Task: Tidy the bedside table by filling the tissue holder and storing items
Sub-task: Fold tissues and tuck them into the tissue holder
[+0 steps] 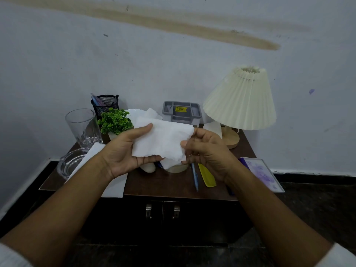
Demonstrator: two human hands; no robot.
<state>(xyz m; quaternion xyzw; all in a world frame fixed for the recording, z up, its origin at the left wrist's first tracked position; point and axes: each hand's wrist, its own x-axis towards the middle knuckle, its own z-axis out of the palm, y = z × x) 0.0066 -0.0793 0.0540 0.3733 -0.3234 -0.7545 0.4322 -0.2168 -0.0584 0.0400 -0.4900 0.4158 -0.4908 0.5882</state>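
Observation:
I hold a folded white tissue [163,139] above the middle of the bedside table [165,185]. My left hand [123,153] grips its left side, thumb on top. My right hand [208,151] pinches its right edge. Behind the tissue stands a grey plastic holder [182,111] with compartments and a yellow sticker. More loose tissues lie behind it [152,112], at the table's left front [115,185] and by the lamp [213,127]. A blue pen [195,177] and a yellow flat item [207,175] lie under my right hand.
A tall glass [82,126] and a glass ashtray [67,166] stand at the left. A black mesh pen cup [105,105] and a small green plant [115,121] sit at the back left. A pleated lamp [240,101] stands at the right, a framed picture [264,174] on the right edge.

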